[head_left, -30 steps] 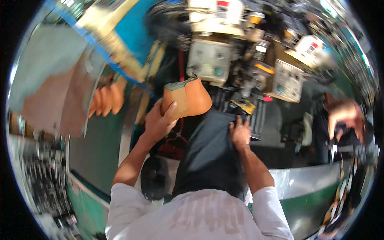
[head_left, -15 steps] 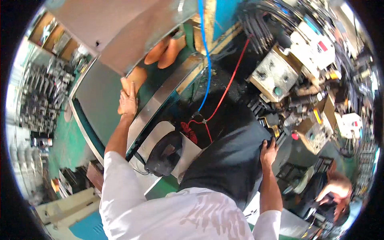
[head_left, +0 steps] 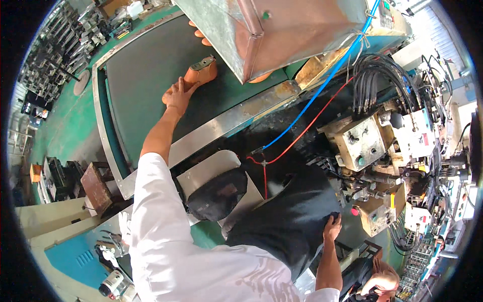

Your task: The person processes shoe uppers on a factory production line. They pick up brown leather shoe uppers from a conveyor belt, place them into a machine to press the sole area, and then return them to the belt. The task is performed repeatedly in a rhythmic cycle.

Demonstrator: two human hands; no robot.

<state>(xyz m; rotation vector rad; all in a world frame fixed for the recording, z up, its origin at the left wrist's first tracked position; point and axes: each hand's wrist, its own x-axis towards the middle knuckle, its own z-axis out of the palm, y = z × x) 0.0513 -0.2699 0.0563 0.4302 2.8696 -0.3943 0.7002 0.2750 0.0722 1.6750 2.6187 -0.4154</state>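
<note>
A tan shoe upper on a last, its heel end showing a hole on top, lies on the dark green conveyor belt. My left hand is closed on its toe end, with the arm stretched out over the belt's metal edge. More tan shoe pieces show partly from behind the brown metal hood, which hides the rest of them. Down at the right, my right hand rests on my black-clad leg, fingers slightly apart and holding nothing that I can see.
Blue and red hoses run beside the belt's metal rail. Machine control boxes and cables stand at the right. A black-covered seat or pad is near my legs. Another person is at lower right.
The view has swung, showing more belt. The shoe under my left hand now lies farther out from the hood, its heel in sight. My right hand stays on the leg.
</note>
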